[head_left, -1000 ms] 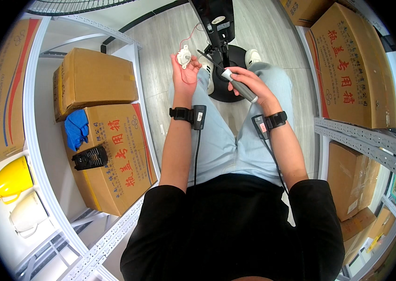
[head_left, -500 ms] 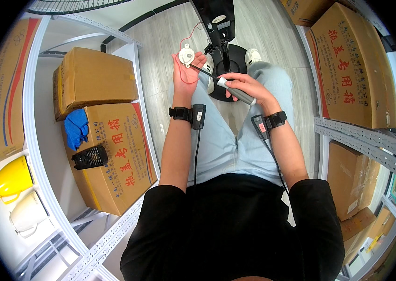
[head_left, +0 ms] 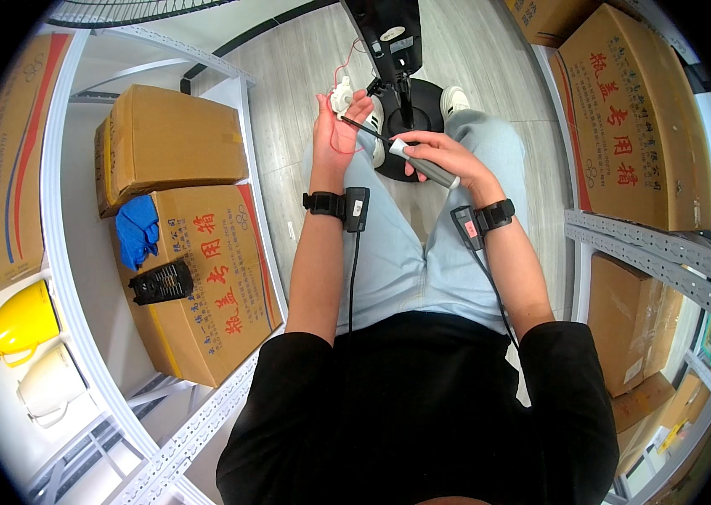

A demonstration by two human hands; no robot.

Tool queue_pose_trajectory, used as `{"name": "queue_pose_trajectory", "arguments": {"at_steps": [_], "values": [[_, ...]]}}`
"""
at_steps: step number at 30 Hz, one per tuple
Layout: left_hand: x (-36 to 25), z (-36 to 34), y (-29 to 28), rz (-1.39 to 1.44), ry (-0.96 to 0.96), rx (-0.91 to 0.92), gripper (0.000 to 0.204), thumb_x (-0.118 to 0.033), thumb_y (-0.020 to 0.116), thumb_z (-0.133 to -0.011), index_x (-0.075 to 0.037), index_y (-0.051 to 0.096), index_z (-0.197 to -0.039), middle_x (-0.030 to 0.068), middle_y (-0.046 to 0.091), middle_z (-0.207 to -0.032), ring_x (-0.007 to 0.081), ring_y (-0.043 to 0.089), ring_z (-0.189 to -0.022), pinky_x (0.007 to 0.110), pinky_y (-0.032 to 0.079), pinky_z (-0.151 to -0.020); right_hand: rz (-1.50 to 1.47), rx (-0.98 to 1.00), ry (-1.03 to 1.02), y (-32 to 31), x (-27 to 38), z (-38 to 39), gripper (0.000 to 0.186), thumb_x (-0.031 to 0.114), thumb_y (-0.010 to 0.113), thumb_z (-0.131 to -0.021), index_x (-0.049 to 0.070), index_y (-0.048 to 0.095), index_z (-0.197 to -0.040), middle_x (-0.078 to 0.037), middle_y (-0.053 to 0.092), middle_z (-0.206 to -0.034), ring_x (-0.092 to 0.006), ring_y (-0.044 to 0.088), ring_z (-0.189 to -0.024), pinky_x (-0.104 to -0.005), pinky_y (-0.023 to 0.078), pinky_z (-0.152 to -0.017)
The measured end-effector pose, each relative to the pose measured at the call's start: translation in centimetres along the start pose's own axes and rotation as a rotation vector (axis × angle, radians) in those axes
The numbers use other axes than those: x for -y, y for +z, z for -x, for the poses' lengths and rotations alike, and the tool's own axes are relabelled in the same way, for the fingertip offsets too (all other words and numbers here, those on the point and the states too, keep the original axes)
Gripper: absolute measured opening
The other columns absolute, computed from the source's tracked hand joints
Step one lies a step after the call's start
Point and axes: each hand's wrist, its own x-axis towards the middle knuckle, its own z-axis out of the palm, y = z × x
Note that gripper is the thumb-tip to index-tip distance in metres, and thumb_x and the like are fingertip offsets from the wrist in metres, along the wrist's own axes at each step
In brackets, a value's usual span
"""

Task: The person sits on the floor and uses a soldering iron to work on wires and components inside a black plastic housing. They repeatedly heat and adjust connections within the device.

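Note:
My left hand (head_left: 332, 135), palm up, holds a small white round part (head_left: 341, 98) with mounting tabs, tilted at the fingers. A thin red wire (head_left: 338, 74) runs from it toward the tall black device (head_left: 385, 42) on a stand, and another loop of red wire hangs over the palm. In my right hand (head_left: 450, 156) is a screwdriver (head_left: 437, 172) with a grey and white handle, gripped from above. Its dark shaft points left, and the tip is at the lower edge of the white part; whether it touches cannot be told.
The stand's round black base (head_left: 414, 126) sits on the floor between my feet. Shelves on the left hold cardboard boxes (head_left: 175, 139), a blue cloth (head_left: 137, 231), a black plastic piece (head_left: 162, 283) and yellow and white mugs (head_left: 24, 321). More boxes (head_left: 625, 126) fill the right shelves.
The white part has tilted and shifted slightly right in my left hand, showing more of its side. My right hand and the screwdriver have barely moved.

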Motion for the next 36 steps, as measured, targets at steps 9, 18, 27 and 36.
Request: {"name": "queue_pose_trajectory", "arguments": {"at_steps": [9,18,27,36], "values": [[0.1,-0.1,0.1,0.033,-0.039,0.006,0.055,-0.046,0.035,-0.105,0.004,0.049,-0.125,0.0293,0.06,-0.119,0.0384,0.064,-0.106,0.048,0.05,-0.1,0.001,0.016,-0.011,-0.2,-0.3,-0.1,0.04,0.019,0.057,-0.098,0.004,0.056,-0.134,-0.005,0.067,-0.082,-0.0074,0.06,-0.067,-0.0218,0.049,-0.06],[0.2,0.0,0.5,-0.003,-0.014,-0.004,0.058,-0.047,0.036,-0.104,0.004,0.045,-0.129,0.0297,0.054,-0.128,0.039,0.058,-0.118,0.049,0.046,-0.105,0.019,0.021,-0.018,-0.4,-0.5,-0.1,0.04,0.019,0.058,-0.097,0.005,0.056,-0.134,-0.005,0.068,-0.082,-0.0076,0.059,-0.066,-0.0222,0.048,-0.061],[0.1,0.2,0.9,-0.012,-0.003,-0.009,0.053,-0.037,0.047,-0.102,0.008,0.044,-0.13,0.0243,0.051,-0.134,0.0344,0.053,-0.126,0.044,0.046,-0.106,0.069,0.022,-0.079,-0.4,-0.4,-0.2,0.046,0.017,0.062,-0.094,0.005,0.054,-0.137,0.0,0.062,-0.075,-0.0071,0.06,-0.071,-0.0235,0.048,-0.064],[0.0,0.4,1.0,-0.023,-0.016,0.015,0.049,-0.033,0.049,-0.103,0.007,0.044,-0.131,0.0234,0.05,-0.136,0.0335,0.051,-0.128,0.043,0.046,-0.107,0.121,0.003,-0.095,0.0,0.0,0.0,0.052,0.014,0.067,-0.09,0.007,0.053,-0.139,0.005,0.056,-0.07,-0.0064,0.061,-0.075,-0.0242,0.047,-0.066]]}}
